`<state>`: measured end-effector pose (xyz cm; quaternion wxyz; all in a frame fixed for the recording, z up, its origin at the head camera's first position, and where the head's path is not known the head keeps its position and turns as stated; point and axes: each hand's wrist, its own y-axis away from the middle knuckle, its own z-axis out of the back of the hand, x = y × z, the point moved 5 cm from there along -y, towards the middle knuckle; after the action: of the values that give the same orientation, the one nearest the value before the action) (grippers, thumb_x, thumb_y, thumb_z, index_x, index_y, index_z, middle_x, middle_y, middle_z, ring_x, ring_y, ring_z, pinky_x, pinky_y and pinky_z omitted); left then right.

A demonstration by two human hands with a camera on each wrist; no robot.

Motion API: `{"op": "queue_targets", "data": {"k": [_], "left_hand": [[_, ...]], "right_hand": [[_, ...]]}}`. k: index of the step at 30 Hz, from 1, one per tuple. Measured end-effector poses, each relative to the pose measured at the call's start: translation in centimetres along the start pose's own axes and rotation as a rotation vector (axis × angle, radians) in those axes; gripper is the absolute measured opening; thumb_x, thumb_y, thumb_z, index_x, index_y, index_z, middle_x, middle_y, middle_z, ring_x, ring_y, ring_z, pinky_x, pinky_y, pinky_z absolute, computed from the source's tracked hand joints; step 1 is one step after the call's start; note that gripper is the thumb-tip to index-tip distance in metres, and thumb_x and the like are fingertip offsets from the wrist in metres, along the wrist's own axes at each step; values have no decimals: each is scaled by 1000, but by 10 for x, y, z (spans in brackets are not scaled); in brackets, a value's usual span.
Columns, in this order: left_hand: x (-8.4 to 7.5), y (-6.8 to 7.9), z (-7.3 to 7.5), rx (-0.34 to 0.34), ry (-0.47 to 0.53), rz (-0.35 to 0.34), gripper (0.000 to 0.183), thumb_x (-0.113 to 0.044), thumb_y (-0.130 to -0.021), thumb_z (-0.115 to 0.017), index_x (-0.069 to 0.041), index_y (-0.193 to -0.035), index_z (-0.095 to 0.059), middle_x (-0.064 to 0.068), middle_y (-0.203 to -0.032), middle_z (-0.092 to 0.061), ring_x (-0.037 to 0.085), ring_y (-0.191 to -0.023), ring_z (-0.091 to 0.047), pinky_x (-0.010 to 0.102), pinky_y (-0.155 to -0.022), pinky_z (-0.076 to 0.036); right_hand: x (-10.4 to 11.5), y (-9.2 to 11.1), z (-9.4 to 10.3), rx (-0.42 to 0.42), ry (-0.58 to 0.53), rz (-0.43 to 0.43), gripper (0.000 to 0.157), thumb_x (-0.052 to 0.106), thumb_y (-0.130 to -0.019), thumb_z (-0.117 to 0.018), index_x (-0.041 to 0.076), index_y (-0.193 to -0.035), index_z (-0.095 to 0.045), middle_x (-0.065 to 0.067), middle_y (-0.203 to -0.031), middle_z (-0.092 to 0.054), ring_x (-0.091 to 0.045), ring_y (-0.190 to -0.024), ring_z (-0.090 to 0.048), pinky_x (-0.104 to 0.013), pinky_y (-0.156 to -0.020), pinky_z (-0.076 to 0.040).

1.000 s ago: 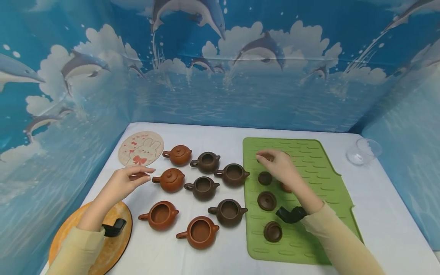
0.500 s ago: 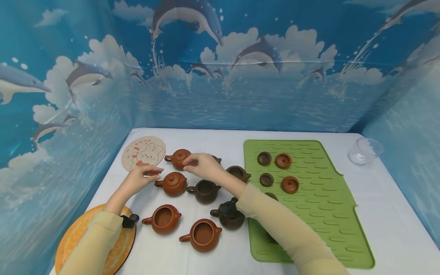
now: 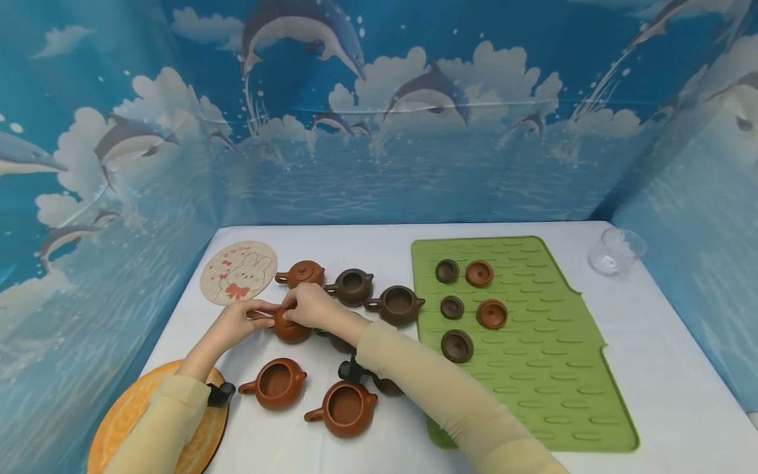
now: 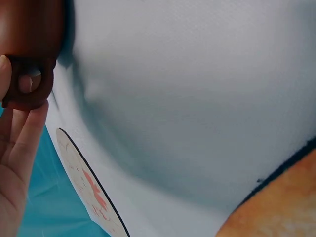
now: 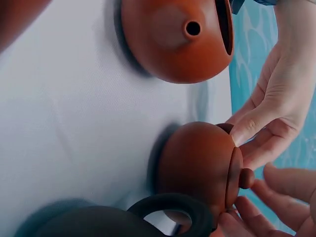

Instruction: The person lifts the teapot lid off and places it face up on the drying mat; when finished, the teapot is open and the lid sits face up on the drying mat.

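Observation:
My left hand [image 3: 237, 321] holds a reddish-brown clay teapot [image 3: 290, 329] by its loop handle [image 4: 42, 91], thumb on one side and fingers on the other. The teapot wears its lid [image 5: 234, 177], which has a round knob [image 5: 247, 178]. My right hand [image 3: 314, 306] reaches across to that teapot. In the right wrist view its fingertips are right at the lid's edge and knob, with the thumb slightly apart from the knob. Behind stands another lidded red teapot [image 3: 304, 271]. Two lidless red teapots [image 3: 278, 385] stand nearer me.
Several dark lidless teapots [image 3: 398, 306] stand in the middle of the white table. Dark and red lids [image 3: 457, 346] lie on a green mat [image 3: 545, 368] at right. A rabbit coaster [image 3: 239, 273], an orange round mat [image 3: 112, 428] and a clear glass [image 3: 616, 251] are near the sides.
My right hand has swung left from above the green mat to the red teapot's lid. My left hand has moved right and taken hold of that teapot's handle.

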<state>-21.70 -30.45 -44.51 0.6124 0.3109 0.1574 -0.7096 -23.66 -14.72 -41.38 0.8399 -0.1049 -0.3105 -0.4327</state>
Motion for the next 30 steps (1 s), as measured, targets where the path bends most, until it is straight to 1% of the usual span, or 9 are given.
{"op": "queue_targets", "data": {"k": [3,7,12,14,17,20,23,26,30], "left_hand": [[0,0,-1,-14,-10,0,30,-5,-88,-72,-3,-118,-71,20,-117,-69,30,-96,-71,39,-79,-59],[-1,1,-3,-26,-14,-10,29,-5,-87,-72,-2,-117,-71,21,-117,-69,29,-94,-71,37,-76,-59],[1,3,-3,-27,-16,0,30,-4,-87,-72,-2,-117,-71,21,-115,-70,30,-95,-70,37,-76,-58],[2,3,-3,-28,-21,7,29,-4,-88,-72,-2,-117,-71,20,-115,-70,30,-95,-70,37,-76,-58],[2,1,-3,-29,-29,0,28,-5,-88,-72,0,-115,-71,21,-113,-70,30,-95,-70,37,-76,-58],[2,0,-3,-25,-37,-7,27,-6,-88,-72,0,-115,-71,21,-113,-70,30,-94,-70,36,-75,-58],[3,-1,-2,-19,-51,18,29,-8,-89,-72,-4,-117,-71,19,-116,-69,29,-96,-68,38,-77,-57],[3,-1,-1,-13,-55,46,30,-9,-89,-72,-6,-119,-71,18,-118,-68,28,-96,-67,39,-78,-57],[2,0,-1,-5,-36,58,31,-9,-89,-72,-6,-119,-71,18,-117,-69,26,-95,-67,38,-78,-57]], "right_hand": [[2,-1,-2,-6,66,-10,18,19,-91,-72,13,-107,-76,2,-105,-75,-12,-103,-66,-19,-86,-52],[5,1,-3,-26,160,13,11,18,-88,-75,12,-97,-73,2,-94,-71,-10,-89,-64,-18,-75,-51],[8,3,-3,-69,195,46,12,17,-87,-76,13,-87,-65,3,-84,-64,-7,-77,-56,-18,-64,-45],[8,4,-2,-83,153,48,10,16,-87,-75,13,-87,-65,4,-83,-64,-7,-76,-56,-16,-63,-45],[4,8,3,-105,40,35,8,16,-89,-74,12,-88,-67,2,-84,-68,-7,-76,-59,-14,-63,-45],[-1,13,12,-110,-58,0,9,20,-90,-73,13,-92,-69,2,-88,-71,-7,-77,-62,-14,-63,-46],[-6,21,25,-89,-120,-49,11,25,-90,-73,16,-95,-70,2,-94,-71,-7,-80,-62,-16,-65,-47],[-16,35,41,-72,-215,-87,12,27,-90,-74,17,-95,-71,2,-97,-71,-9,-82,-62,-20,-67,-49],[-42,64,64,-69,-424,-130,14,26,-89,-73,15,-98,-72,-1,-99,-72,-10,-86,-65,-24,-73,-53]]}}
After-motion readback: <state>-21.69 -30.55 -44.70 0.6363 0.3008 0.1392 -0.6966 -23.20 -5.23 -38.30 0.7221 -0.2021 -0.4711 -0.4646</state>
